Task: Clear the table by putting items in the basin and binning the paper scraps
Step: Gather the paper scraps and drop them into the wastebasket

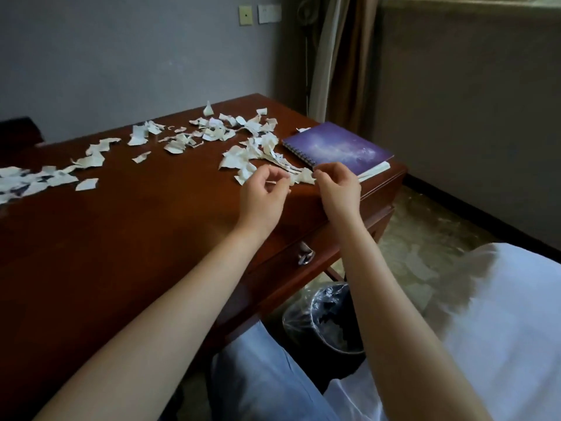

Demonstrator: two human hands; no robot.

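Cut off by the left edge of the frame: the table and the paper scraps heaped there. Print on the scraps too small to read. Hidden behind the right hand: the near corner of the notebook, plus that hand's own fingertips. At lower centre, bin half covered by the table's edge and the right forearm; contents blurred.

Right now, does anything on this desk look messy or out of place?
Yes: torn paper scraps lie strewn across the wooden desk, from its left edge to the purple spiral notebook. Nothing looks spilled or broken.
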